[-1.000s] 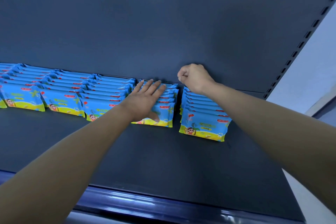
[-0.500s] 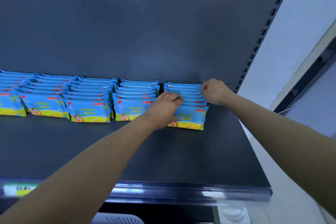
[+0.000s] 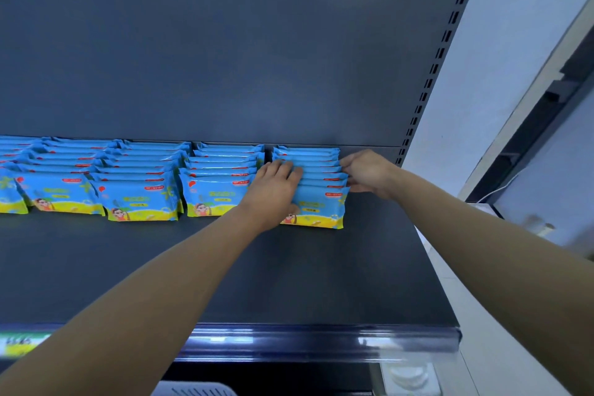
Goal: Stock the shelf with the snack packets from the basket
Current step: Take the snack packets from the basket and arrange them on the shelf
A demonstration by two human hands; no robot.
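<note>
Snack packets (image 3: 141, 199) in five visible rows on the shelf (image 3: 289, 276); left hand (image 3: 273, 193) lies flat on rightmost row (image 3: 321, 201); right hand (image 3: 366, 172) touches its side, grip unclear.

A dark grey shelf (image 3: 321, 273) has a dark back panel (image 3: 225, 42) at its far side and a glossy price rail (image 3: 321, 341) along its near edge. Blue and yellow snack packets (image 3: 218, 193) stand on its far half in five side-by-side rows, each packed one behind another back to the panel, the leftmost row cut off by the frame, the rightmost near the shelf's right end
</note>
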